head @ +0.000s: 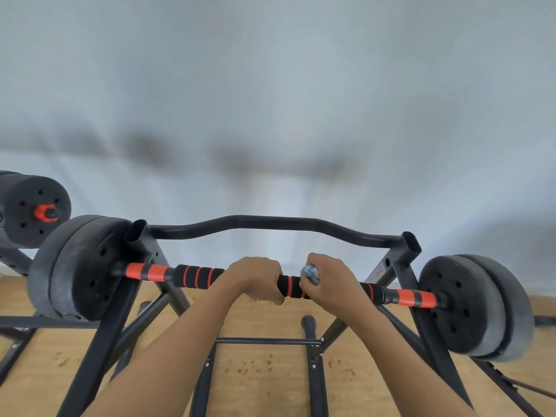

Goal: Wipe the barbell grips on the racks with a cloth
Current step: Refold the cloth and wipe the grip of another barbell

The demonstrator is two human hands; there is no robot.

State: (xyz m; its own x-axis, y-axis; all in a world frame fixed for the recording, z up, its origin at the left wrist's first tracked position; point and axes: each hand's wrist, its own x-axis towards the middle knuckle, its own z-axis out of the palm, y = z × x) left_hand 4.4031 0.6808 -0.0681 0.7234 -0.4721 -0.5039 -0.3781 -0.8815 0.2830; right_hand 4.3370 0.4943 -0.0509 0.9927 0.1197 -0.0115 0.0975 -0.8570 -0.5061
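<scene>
Your right hand (329, 279) clutches the cloth (311, 273) against the barbell grip (290, 285), mid-frame; your left hand (255, 278) grasps it alongside. The bar runs left-right, so wipe sideways.

Single head-worn wide-angle view, forward and down, close above the barbell (195, 276) on its rack (102, 350).

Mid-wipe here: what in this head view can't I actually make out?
Head view:
- cloth: mostly hidden inside the right hand.
- barbell grip: the stretch under the left hand and right hand is covered.
- second barbell: cut off by the left edge.
- backdrop: blurred.
</scene>
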